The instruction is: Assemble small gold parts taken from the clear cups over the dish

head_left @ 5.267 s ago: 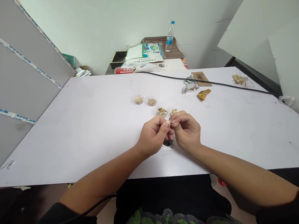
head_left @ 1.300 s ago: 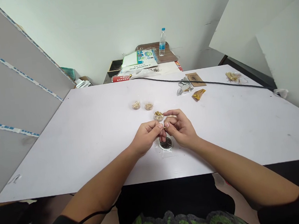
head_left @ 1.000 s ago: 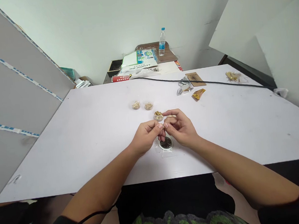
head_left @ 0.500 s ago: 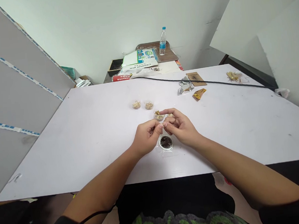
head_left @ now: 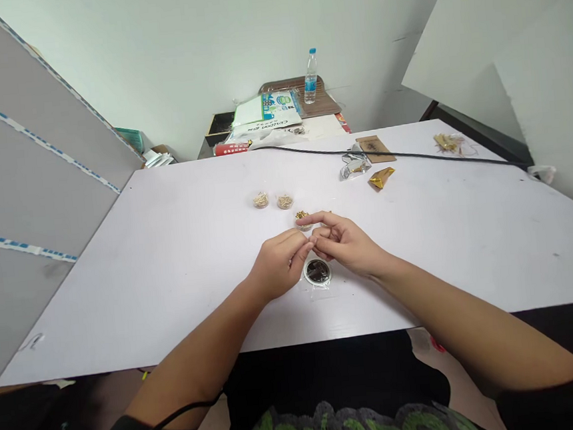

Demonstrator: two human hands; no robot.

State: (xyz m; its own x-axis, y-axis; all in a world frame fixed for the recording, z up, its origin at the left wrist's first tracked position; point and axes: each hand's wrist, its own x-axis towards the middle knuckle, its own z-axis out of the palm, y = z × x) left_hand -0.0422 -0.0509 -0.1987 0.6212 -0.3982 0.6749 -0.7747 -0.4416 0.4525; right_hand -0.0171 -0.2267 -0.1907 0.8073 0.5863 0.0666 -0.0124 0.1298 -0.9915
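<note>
My left hand and my right hand meet fingertip to fingertip over the white table. Each hand is pinched on something tiny that I cannot make out. Just beneath them lies a small round clear box with dark contents on a scrap of clear film. Right behind my fingers stands a little dish of gold parts; another one is mostly hidden by my right hand.
Two more small dishes of gold bits sit farther back. A gold foil packet, a clear bag, a brown card and a black cable lie at the back right. A water bottle stands behind the table.
My hands have stayed pinched together and shifted slightly away from me, baring the round dark box. My right fingers have stretched out a little. The view has drifted slightly.
</note>
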